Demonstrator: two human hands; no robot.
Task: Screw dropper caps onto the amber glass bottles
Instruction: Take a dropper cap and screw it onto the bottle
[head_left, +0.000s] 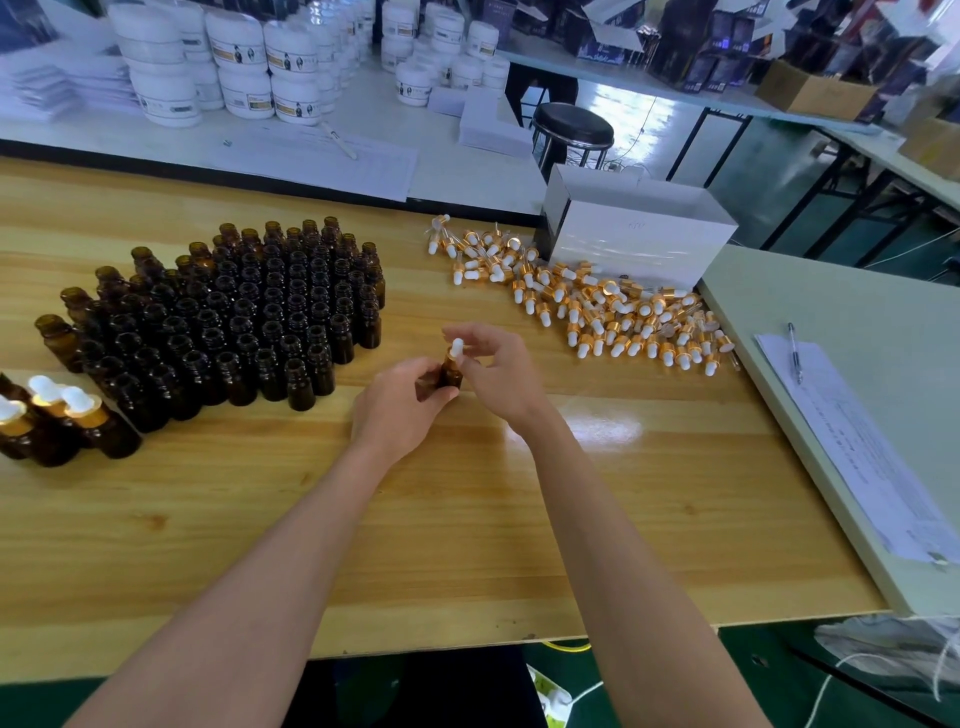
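Observation:
My left hand (402, 402) grips one amber glass bottle (451, 373) upright above the wooden table (467, 519). My right hand (498, 371) pinches the dropper cap (456, 349) with its white bulb, seated on that bottle's neck. Several uncapped amber bottles (244, 317) stand packed together to the left. Three capped bottles (57, 423) stand at the far left edge. A pile of loose gold-and-white dropper caps (587, 301) lies to the right, behind my hands.
A white cardboard box (639, 234) stands behind the cap pile. To the right, a pale table (857, 312) holds papers (857, 447) and a pen (794, 352). White jars (249, 67) crowd the back bench; a black stool (571, 127) stands beyond.

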